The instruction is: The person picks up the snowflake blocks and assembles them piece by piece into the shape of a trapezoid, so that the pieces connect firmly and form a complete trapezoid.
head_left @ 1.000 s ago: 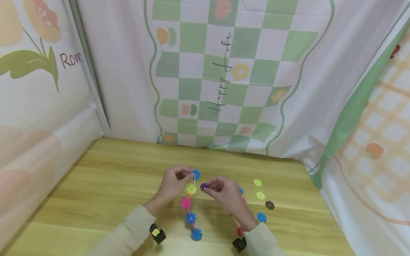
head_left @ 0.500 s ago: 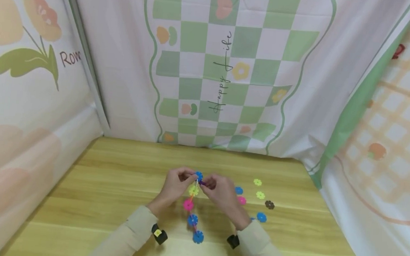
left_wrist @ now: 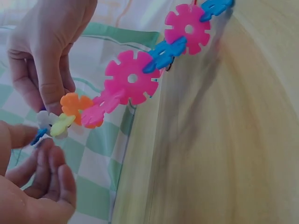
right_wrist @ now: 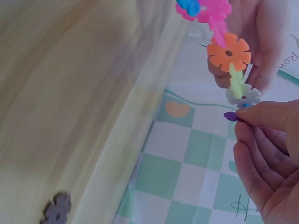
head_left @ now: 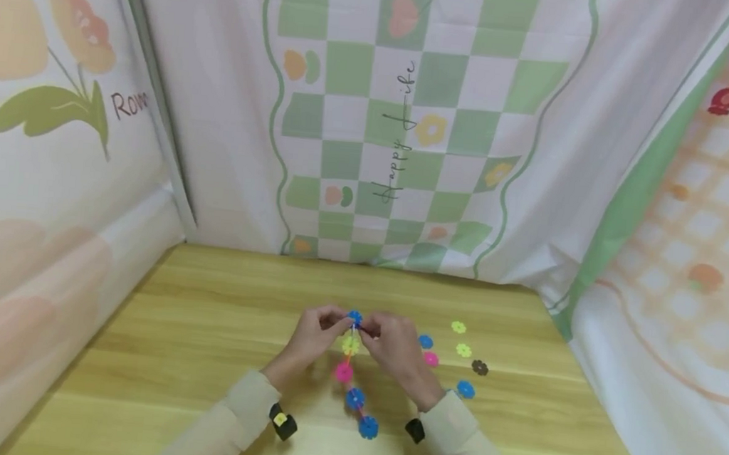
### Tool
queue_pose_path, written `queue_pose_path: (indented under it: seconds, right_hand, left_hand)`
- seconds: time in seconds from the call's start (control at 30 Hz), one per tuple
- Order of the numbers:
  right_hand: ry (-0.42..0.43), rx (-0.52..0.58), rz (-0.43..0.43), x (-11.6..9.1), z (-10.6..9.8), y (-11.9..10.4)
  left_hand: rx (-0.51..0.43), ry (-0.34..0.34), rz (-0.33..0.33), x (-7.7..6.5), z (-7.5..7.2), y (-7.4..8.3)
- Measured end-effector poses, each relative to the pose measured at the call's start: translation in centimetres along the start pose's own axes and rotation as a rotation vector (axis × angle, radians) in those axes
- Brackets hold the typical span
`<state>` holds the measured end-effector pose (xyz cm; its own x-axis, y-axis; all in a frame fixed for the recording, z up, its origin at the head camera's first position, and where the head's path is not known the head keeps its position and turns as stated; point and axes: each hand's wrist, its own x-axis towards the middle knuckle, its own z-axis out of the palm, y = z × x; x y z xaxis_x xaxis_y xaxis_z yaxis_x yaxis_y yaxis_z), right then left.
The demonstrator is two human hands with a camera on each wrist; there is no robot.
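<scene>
Head view looks down; close, seemingly tilted wrist views share hands [head_left: 314, 334] [head_left: 396, 348].

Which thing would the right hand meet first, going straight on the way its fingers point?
Likely the blue plastic flower-shaped disc that the left hand pinches, though depth is unclear.

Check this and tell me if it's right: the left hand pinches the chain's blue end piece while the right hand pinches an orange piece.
One colour is wrong: the right hand pinches a purple piece, not orange, as the right wrist view shows. The left hand does pinch the blue end piece.
</scene>
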<state>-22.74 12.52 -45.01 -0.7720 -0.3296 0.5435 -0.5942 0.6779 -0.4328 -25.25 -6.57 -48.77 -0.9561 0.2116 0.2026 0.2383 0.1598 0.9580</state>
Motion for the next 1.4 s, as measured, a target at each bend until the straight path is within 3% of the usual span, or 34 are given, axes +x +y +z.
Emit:
queue_pose_path:
  seconds: [0.13, 0.33, 0.47, 0.63, 0.9, 1.1, 1.4]
  right_hand:
    - [-0.016, -0.020, -0.065, -0.1, -0.1, 0.5]
    - [-0.094, 0.066, -0.142, 0.0, -1.0, 1.1]
    - [-0.236, 0.087, -0.033, -0.2, -3.1, 1.8]
    - [-0.392, 0.009, 0.131, -1.4, -5.6, 4.4]
    - [-0.559, 0.042, 0.171, -4.6, -6.0, 8.6]
    - [-0.561, 0.091, 0.199, -5.9, -5.3, 9.5]
    - [-0.489, 0.114, 0.227, -5.5, -5.1, 9.4]
  left_hand:
    - [-0.003, -0.089, -0.065, -0.3, 0.0, -0.1]
    - [-0.072, -0.191, -0.059, -0.2, 0.1, -0.2]
    - [-0.086, -0.207, -0.053, -0.1, 0.1, -0.3]
    - [-0.121, -0.212, -0.066, -0.1, -0.2, -0.6]
    - [-0.186, -0.200, -0.088, -0.5, -0.8, -0.6]
    - [-0.203, -0.182, -0.100, -0.5, -0.7, -0.4]
    - [-0.256, -0.204, -0.094, -1.0, -0.8, 0.6]
